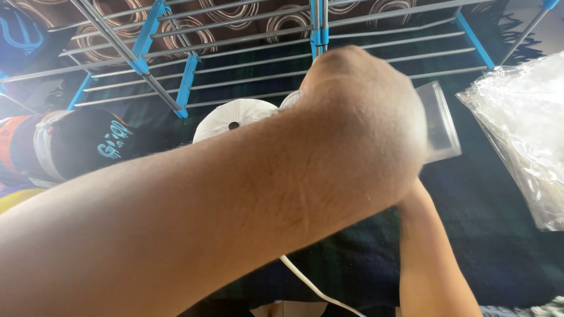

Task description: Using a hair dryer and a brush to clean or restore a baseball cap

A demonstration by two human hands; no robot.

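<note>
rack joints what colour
Blue, on the grey metal rack; head view shows it.

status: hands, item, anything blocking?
Left hand on clear plastic piece, grip hidden. Right hand hidden behind left forearm. White cap beyond; forearm blocks view.

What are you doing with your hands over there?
A person's left arm reaches across the view, and the left hand covers most of a clear plastic piece held over a dark cloth. The right forearm comes up from below, but that hand is hidden behind the left one. A white cap and a black cap lie nearby, under a metal drying rack with blue joints. A clear plastic bag sits at the right, and a white cord runs below.
</note>
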